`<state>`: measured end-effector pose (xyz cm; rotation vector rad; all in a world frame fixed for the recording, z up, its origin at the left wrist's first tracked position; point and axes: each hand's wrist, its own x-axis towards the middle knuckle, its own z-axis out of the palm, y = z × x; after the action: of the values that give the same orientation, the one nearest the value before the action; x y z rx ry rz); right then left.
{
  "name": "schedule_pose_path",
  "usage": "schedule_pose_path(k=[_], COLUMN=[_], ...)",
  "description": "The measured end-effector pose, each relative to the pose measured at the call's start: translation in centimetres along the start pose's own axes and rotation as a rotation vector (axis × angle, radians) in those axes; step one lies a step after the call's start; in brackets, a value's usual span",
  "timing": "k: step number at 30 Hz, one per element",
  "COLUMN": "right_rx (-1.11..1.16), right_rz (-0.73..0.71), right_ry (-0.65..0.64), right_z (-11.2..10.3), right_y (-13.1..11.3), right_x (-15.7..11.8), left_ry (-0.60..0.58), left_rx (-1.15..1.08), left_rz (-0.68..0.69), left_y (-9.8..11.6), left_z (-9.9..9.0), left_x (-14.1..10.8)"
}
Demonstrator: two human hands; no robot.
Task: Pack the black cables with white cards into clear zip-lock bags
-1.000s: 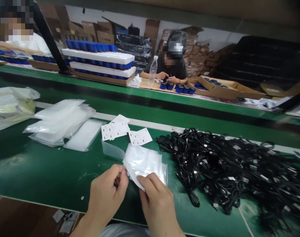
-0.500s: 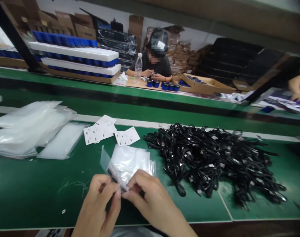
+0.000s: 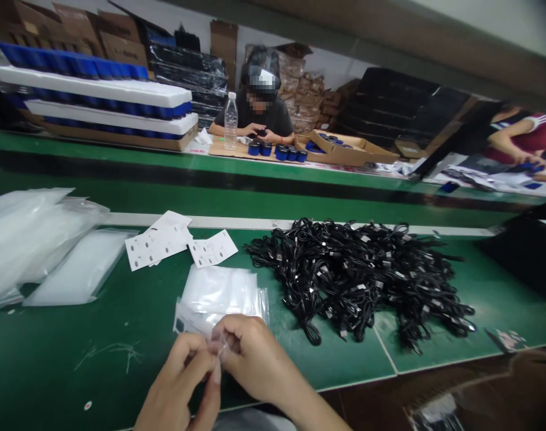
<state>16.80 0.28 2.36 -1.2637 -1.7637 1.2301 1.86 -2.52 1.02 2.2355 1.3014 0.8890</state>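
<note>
One clear bag (image 3: 196, 325), pinched in L hand (image 3: 179, 383) & R hand (image 3: 256, 360), juts fwd of both, prob. overlapping bag stack (image 3: 221, 288).

Green table (image 3: 44, 365), black cables (image 3: 345, 275), plastic bags (image 3: 221, 290), cards (image 3: 214, 249)

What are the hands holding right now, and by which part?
A clear plastic bag, pinched at its near end by the left hand and right hand.
</note>
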Motion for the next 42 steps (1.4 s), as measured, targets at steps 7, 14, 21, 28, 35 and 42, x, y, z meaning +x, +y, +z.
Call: schedule_pose_path(k=[7, 14, 21, 28, 35, 42], right_rx=[-0.683, -1.283, -0.739, 0.134, -0.101, 0.154], right_rz=[-0.056, -0.142, -0.218, 0.062, 0.009, 0.055], right_ry=[0.302, 0.137, 0.378, -0.093, 0.018, -0.059], right_z=[-9.1, -14.1, -13.8, -2.7, 0.4, 0.2], right_y=[-0.4, 1.2, 0.5, 0.1, 0.8, 1.0], right_x=[0.0, 3.6, 0.7, -2.3, -1.8, -1.1], left_ry=[-0.071, -0.058, -0.073, -0.128, 0.013, 0.073], left_rx=[0.037, 0.06, 0.048, 0.023, 0.044, 0.199], left_rz=[-0.161, -0.144, -0.194, -0.236, -0.217, -0.025], left_y=[-1.3, -1.9, -2.1, -1.6, -1.6, -1.1], left_z=[0.7, 1.4, 1.4, 0.5, 0.4, 1.3], left_x=[1.6, 1.6, 1.9, 2.1, 1.3, 0.2])
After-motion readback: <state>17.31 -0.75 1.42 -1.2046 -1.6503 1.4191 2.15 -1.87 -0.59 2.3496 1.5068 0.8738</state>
